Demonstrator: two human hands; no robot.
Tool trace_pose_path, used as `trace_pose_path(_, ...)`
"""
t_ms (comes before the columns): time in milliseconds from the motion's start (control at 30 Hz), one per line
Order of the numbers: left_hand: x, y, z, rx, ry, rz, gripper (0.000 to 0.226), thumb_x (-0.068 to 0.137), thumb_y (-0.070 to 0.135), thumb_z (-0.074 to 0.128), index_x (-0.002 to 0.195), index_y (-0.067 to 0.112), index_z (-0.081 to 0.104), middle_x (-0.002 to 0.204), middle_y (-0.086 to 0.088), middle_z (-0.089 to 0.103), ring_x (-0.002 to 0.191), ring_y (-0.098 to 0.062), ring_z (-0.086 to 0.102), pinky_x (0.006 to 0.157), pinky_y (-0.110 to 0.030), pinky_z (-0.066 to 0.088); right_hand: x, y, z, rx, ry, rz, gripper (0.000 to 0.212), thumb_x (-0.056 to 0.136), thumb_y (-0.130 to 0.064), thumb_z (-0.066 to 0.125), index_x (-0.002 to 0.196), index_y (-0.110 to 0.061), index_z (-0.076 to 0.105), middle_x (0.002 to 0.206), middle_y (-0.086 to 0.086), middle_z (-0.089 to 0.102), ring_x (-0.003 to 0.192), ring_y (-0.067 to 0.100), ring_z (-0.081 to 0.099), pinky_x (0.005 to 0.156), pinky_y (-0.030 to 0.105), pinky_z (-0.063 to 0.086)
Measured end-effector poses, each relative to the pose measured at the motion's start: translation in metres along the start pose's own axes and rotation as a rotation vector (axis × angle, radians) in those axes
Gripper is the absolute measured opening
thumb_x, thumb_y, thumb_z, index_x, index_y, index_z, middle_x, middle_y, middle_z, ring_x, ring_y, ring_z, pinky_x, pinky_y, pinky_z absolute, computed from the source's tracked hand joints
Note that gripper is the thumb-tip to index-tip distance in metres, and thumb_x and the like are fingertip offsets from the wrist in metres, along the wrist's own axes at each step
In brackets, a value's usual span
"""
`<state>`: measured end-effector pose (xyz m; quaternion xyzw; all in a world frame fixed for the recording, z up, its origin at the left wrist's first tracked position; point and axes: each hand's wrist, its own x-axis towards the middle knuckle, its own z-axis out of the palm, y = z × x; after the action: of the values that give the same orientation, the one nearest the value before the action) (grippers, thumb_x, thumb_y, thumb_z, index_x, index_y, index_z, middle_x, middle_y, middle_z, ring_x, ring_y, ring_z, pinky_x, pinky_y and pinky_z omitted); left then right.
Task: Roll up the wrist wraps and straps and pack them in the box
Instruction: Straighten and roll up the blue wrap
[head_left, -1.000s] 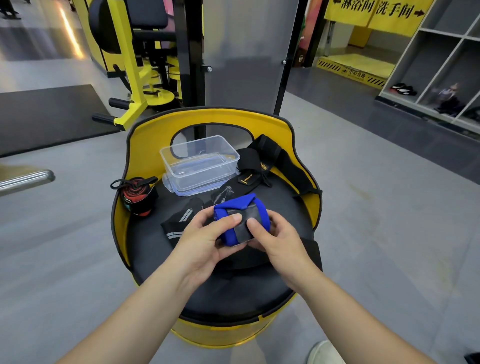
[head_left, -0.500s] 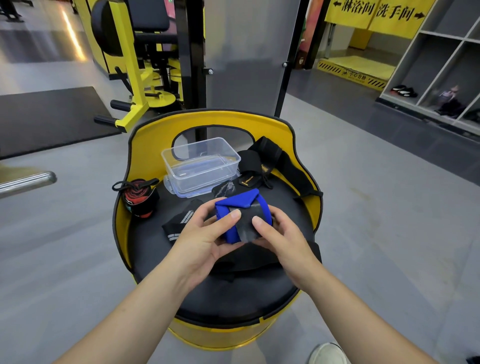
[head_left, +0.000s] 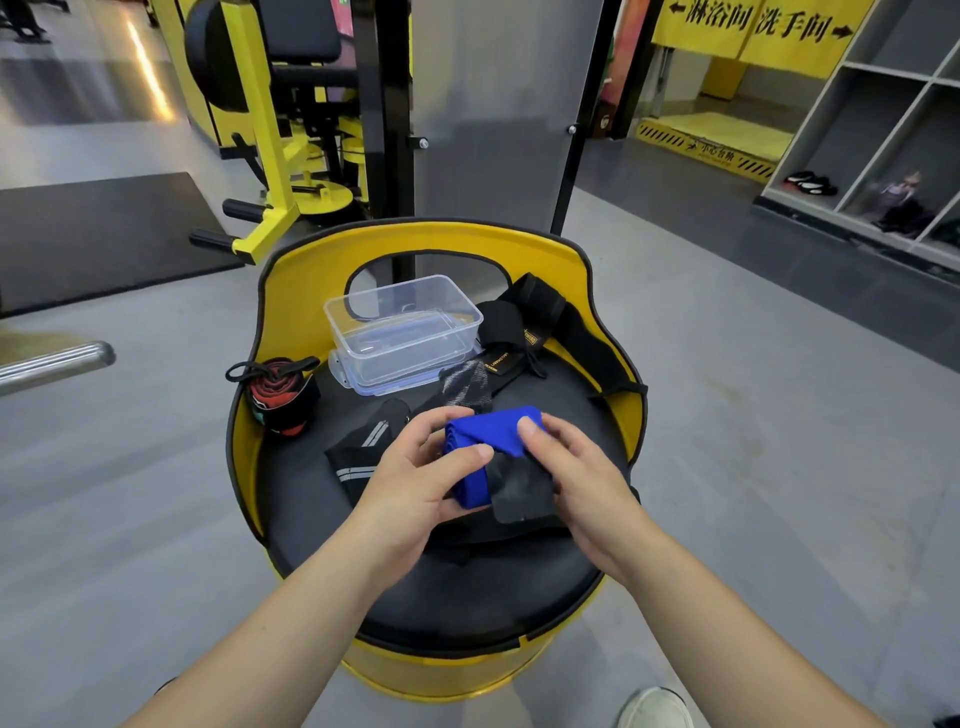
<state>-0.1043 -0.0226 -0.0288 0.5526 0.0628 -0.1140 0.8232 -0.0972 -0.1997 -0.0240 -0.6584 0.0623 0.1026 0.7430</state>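
Wraps are mostly unpacked: the clear box (head_left: 402, 327) holds none. Just in front of it, the left hand (head_left: 415, 478) and right hand (head_left: 576, 473) both grip a half-rolled blue wrap (head_left: 488, 452) — black straps (head_left: 535, 332) beside the box lie loose, and a red roll (head_left: 278, 397) to its left waits.

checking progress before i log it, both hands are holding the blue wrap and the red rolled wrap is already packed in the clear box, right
Not quite. The red rolled wrap is not in the clear box; the head view shows it on the seat to the left of the box. Both hands, left hand and right hand, do hold the blue wrap.
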Motion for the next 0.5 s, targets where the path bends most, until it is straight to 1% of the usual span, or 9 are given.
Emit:
trace_pose_path(67,-0.001,-0.002,-0.001,0.062,-0.001,0.022,0.036,0.091,0.002,0.073,0.115,0.029,0.071,0.122,-0.008,0.071,0.103,-0.029,0.074,0.079,-0.048,0.063,0.000,-0.001,-0.002,0.010,-0.035,0.045,0.057,0.081,-0.041,0.074,0.132,-0.018,0.063,0.113,0.000,0.077,0.105,0.019,0.074,0.091,0.039,0.059)
trace_pose_path(133,-0.001,-0.003,-0.002,0.109,-0.013,0.040,0.038,0.089,0.002,0.076,0.111,0.033,0.072,0.124,-0.005,0.070,0.109,-0.033,0.072,0.088,-0.057,0.062,0.000,-0.002,-0.004,0.050,-0.057,0.092,0.054,0.082,-0.032,0.075,0.131,-0.014,0.064,0.116,0.006,0.077,0.107,0.024,0.074,0.096,0.045,0.056)
trace_pose_path(200,-0.003,-0.002,-0.003,0.161,-0.035,0.053,0.039,0.085,0.008,0.082,0.110,0.036,0.072,0.125,-0.001,0.068,0.112,-0.032,0.071,0.092,-0.059,0.060,0.000,-0.004,-0.008,0.080,-0.090,0.129,0.051,0.083,-0.027,0.077,0.130,-0.012,0.066,0.122,0.014,0.073,0.112,0.032,0.071,0.102,0.050,0.052)
trace_pose_path(267,-0.004,0.000,-0.003,0.215,-0.065,0.052,0.042,0.077,0.019,0.084,0.111,0.038,0.071,0.126,0.004,0.067,0.112,-0.031,0.071,0.091,-0.058,0.060,0.001,-0.006,-0.012,0.079,-0.137,0.166,0.044,0.087,-0.030,0.076,0.126,-0.011,0.069,0.124,0.016,0.072,0.116,0.038,0.067,0.107,0.052,0.048)
trace_pose_path(333,-0.004,0.000,-0.003,0.273,-0.113,0.050,0.042,0.079,0.017,0.085,0.112,0.038,0.071,0.125,0.007,0.068,0.109,-0.029,0.071,0.087,-0.051,0.063,0.004,-0.009,-0.014,0.117,-0.113,0.228,0.041,0.089,-0.039,0.069,0.120,-0.012,0.073,0.118,0.012,0.074,0.108,0.036,0.069,0.102,0.047,0.049)
trace_pose_path(400,-0.006,-0.001,-0.003,0.337,-0.163,0.052,0.040,0.085,0.010,0.083,0.112,0.037,0.071,0.122,0.007,0.070,0.108,-0.022,0.071,0.079,-0.038,0.063,0.008,-0.013,-0.016,0.120,-0.063,0.231,0.035,0.093,-0.042,0.066,0.112,-0.014,0.076,0.110,0.009,0.077,0.099,0.027,0.071,0.094,0.040,0.054)
trace_pose_path(467,-0.008,-0.004,-0.003,0.402,-0.208,0.045,0.040,0.082,0.012,0.085,0.111,0.038,0.072,0.120,0.005,0.071,0.108,-0.018,0.069,0.076,-0.028,0.059,0.013,-0.015,-0.017,0.018,-0.060,0.144,0.022,0.091,-0.034,0.072,0.102,-0.015,0.078,0.100,0.009,0.077,0.092,0.022,0.070,0.083,0.032,0.057)
trace_pose_path(500,-0.009,-0.006,-0.003,0.429,-0.225,0.041,0.041,0.080,0.015,0.085,0.110,0.039,0.073,0.120,0.003,0.070,0.109,-0.018,0.068,0.078,-0.027,0.058,0.014,-0.016,-0.017,-0.038,-0.065,0.110,0.017,0.093,-0.027,0.072,0.102,-0.014,0.078,0.101,0.011,0.078,0.090,0.022,0.070,0.081,0.031,0.057)
